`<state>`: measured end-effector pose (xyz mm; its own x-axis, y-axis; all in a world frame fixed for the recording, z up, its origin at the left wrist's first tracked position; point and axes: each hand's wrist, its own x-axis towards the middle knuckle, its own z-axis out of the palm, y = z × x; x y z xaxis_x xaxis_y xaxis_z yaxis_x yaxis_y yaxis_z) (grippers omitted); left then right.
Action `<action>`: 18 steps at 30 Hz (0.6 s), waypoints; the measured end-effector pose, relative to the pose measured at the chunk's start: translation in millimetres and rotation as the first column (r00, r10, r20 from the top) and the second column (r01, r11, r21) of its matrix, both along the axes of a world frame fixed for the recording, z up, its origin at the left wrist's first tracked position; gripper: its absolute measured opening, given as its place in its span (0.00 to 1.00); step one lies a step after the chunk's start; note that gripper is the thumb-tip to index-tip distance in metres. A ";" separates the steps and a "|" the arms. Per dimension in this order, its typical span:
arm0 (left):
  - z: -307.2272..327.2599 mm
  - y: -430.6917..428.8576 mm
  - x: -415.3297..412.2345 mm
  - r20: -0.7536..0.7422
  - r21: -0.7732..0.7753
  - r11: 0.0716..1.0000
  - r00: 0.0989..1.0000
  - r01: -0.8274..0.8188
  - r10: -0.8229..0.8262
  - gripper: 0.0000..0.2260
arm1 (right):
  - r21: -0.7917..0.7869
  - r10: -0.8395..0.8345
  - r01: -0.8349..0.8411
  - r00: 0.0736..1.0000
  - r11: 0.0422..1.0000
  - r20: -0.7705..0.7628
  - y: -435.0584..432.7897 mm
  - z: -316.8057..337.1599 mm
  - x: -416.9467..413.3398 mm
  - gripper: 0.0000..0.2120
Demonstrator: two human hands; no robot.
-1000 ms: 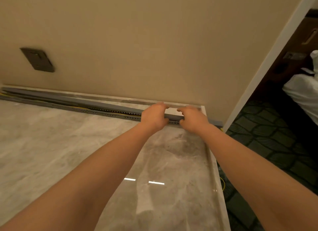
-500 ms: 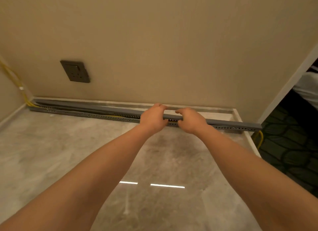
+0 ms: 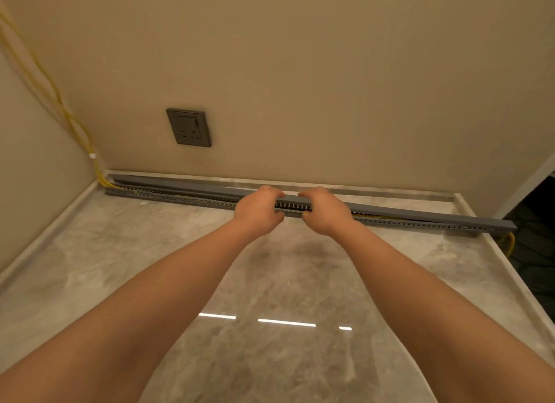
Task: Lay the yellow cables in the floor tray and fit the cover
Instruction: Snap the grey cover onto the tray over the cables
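A long grey slotted floor tray (image 3: 420,224) runs along the foot of the back wall. A grey cover (image 3: 186,187) lies over it, lifted a little above the tray's slotted wall. My left hand (image 3: 259,211) and my right hand (image 3: 326,210) grip the cover side by side near its middle, fingers curled over its top. Yellow cables (image 3: 60,102) come down the left wall corner and enter the tray's left end. A short stretch of yellow cable (image 3: 372,217) shows inside the tray right of my right hand, and a loop (image 3: 510,243) hangs past its right end.
A dark wall socket (image 3: 189,127) sits on the beige wall above the tray. The glossy marble floor (image 3: 270,282) has a raised border at left and right. Dark patterned carpet (image 3: 534,252) lies beyond the right edge, past a wall corner.
The view has swung left, bringing the left corner, the socket and the cables on the wall into sight. Both hands stay gripped on the cover at about the same spot.
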<state>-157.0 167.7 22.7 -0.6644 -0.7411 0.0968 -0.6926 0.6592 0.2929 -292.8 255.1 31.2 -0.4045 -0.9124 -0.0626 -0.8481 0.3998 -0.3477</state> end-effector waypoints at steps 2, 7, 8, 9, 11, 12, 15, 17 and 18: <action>2.0 -5.5 13.5 -0.008 -0.003 0.999 0.999 -0.036 0.036 0.20 | -0.001 0.028 -0.028 1.000 1.000 0.003 -9.7 0.1 10.4 0.26; 3.5 -10.3 50.0 -0.052 0.005 0.984 0.982 -0.179 0.179 0.19 | -0.027 0.153 -0.154 0.988 0.988 -0.014 -39.6 0.9 34.3 0.26; 3.4 -10.9 58.0 -0.056 0.008 0.979 0.977 -0.205 0.205 0.19 | -0.036 0.172 -0.173 0.985 0.984 -0.015 -45.0 0.7 39.8 0.26; 2.5 -11.9 66.6 -0.056 0.009 0.972 0.971 -0.233 0.233 0.19 | -0.043 0.194 -0.194 0.981 0.980 -0.012 -50.3 0.5 45.8 0.26; 0.8 -14.8 84.1 -0.051 0.009 0.958 0.956 -0.287 0.287 0.20 | -0.052 0.241 -0.242 0.970 0.969 -0.008 -59.6 0.8 58.7 0.26; 0.3 -16.2 92.4 -0.047 0.011 0.950 0.949 -0.312 0.312 0.20 | -0.055 0.264 -0.264 0.964 0.963 -0.009 -63.8 1.0 64.6 0.26; -0.5 -22.7 116.2 -0.037 0.020 0.929 0.928 -0.370 0.370 0.20 | -0.052 0.320 -0.321 0.947 0.946 -0.017 -77.5 1.0 81.7 0.27; -1.3 -30.3 130.1 -0.040 0.027 0.926 0.925 -0.377 0.378 0.20 | -0.058 0.336 -0.336 0.942 0.940 -0.010 -87.1 0.3 92.5 0.27; -1.9 -35.0 137.4 -0.041 0.030 0.924 0.923 -0.381 0.382 0.20 | -0.065 0.341 -0.341 0.940 0.938 -0.004 -92.3 -0.7 98.5 0.27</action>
<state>-19.6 132.7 20.7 -0.3263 -0.9398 0.1016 -0.8760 0.3410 0.3411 -194.3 162.8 30.5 -0.0684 -0.9977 -0.0018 -0.9272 0.0643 -0.3691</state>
